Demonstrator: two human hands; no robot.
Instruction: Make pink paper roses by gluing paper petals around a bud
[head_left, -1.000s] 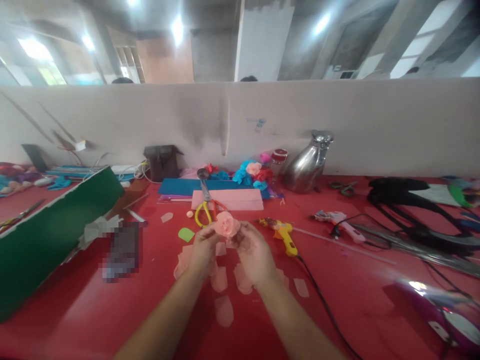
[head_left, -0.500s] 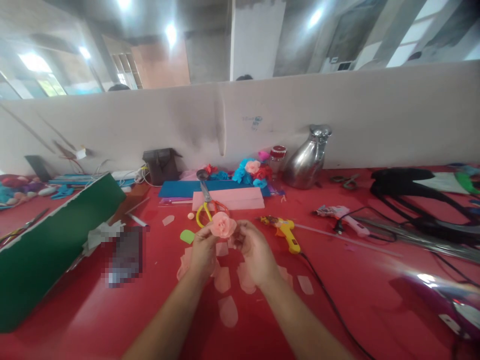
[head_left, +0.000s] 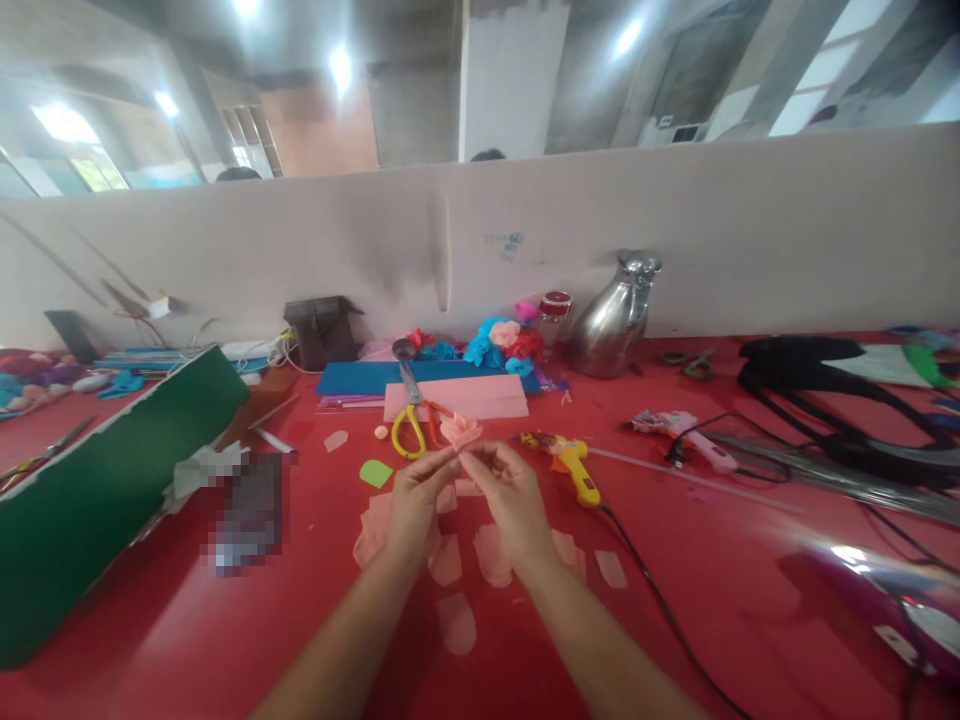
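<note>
Just left of the yellow glue gun [head_left: 576,472], one pink paper flower [head_left: 460,431] is held up by two bare hands, the left hand [head_left: 414,500] and the right hand [head_left: 512,500]. Thumbs and fingertips of both are closed in a pinch around its base, nearly meeting.

Counting outward from that glue gun: one pink-and-white glue gun [head_left: 701,445] to its right; one green paper leaf [head_left: 375,473] well to its left; one steel jug [head_left: 611,325] and one red-lidded jar [head_left: 553,315] behind it. Three single pink petals lie apart from the rest: a front petal [head_left: 457,622] ahead and to its left, a right petal [head_left: 611,568] just ahead of it, and a far petal [head_left: 336,440] well to its left. More petals [head_left: 493,556] sit heaped under the hands (too overlapped to count).

Behind and left of the yellow glue gun, one pair of scissors [head_left: 412,398] lies across a folded pink sheet [head_left: 480,400]; the flower blocks part of an orange handle. The gun's black cord [head_left: 652,580] trails toward the wearer.

The flower is pale peach-pink, tilted, with ruffled, layered petals spreading above a narrow base.
</note>
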